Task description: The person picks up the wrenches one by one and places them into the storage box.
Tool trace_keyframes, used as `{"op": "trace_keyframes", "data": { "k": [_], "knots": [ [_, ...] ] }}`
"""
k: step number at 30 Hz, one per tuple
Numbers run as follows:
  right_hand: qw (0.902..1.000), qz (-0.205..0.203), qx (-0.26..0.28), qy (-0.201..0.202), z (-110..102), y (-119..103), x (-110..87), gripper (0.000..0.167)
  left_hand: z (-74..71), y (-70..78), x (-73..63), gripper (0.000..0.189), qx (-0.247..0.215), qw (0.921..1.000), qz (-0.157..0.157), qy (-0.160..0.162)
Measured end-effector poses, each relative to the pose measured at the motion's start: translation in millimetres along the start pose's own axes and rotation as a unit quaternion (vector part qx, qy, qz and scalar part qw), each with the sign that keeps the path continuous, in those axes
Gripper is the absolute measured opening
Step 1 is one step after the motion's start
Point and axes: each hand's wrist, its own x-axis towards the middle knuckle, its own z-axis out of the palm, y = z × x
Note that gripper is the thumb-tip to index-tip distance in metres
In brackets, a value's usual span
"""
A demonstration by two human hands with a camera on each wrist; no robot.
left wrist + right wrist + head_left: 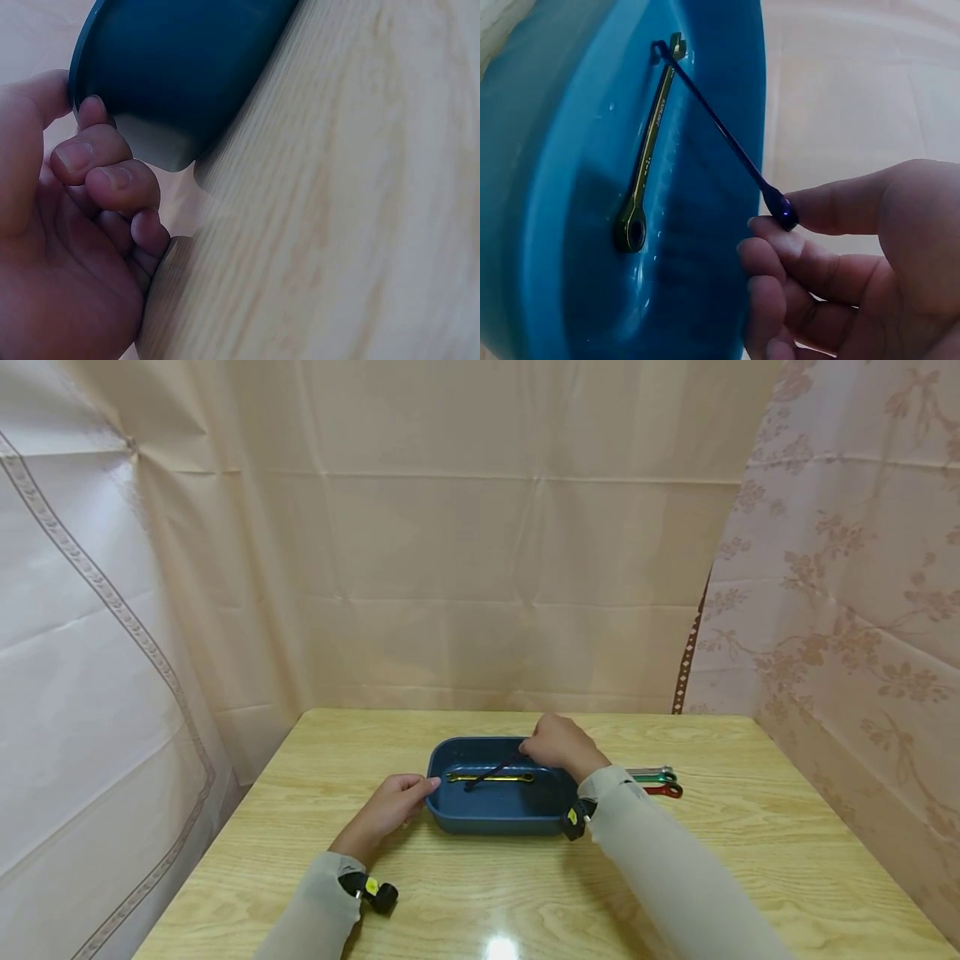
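Observation:
A blue rectangular tub (498, 825) stands on the table, and a yellow-gold ratchet wrench (651, 139) lies on its floor. My left hand (392, 802) pinches the tub's left rim between thumb and fingers. Over the tub's far right side, my right hand (558, 747) pinches the ring end of a dark purple wrench (720, 131). This wrench slants down into the tub, its other end close to the open end of the gold wrench. Whether the two wrenches touch, I cannot tell.
To the right of the tub lie a red wrench (666, 790), a green wrench (663, 777) and a silver wrench (660, 770), partly hidden by my right forearm. The wooden table (480, 893) ends at a curtain (495, 610) behind.

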Motion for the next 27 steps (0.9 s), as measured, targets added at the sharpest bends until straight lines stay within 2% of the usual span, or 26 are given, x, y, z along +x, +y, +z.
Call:
{"op": "trace_keyframes", "data": {
  "k": [8, 16, 27],
  "knots": [
    [0.9994, -0.015, -0.015, -0.027, 3.5, -0.4, 4.5, 0.044, -0.2, -0.3, 0.3, 0.042, 0.0, 1.0, 0.004, -0.002],
    [0.9963, -0.032, -0.012, -0.078, 6.7, -4.3, 4.9, 0.034, 0.5, 0.1, -0.2, 0.042, 0.003, 1.0, 0.004, 0.002],
    [0.9955, -0.022, -0.014, -0.091, 11.2, -8.2, 2.4, 0.037, -0.2, 0.1, 0.2, 0.043, 0.003, 1.0, 0.002, 0.004]
  ]
}}
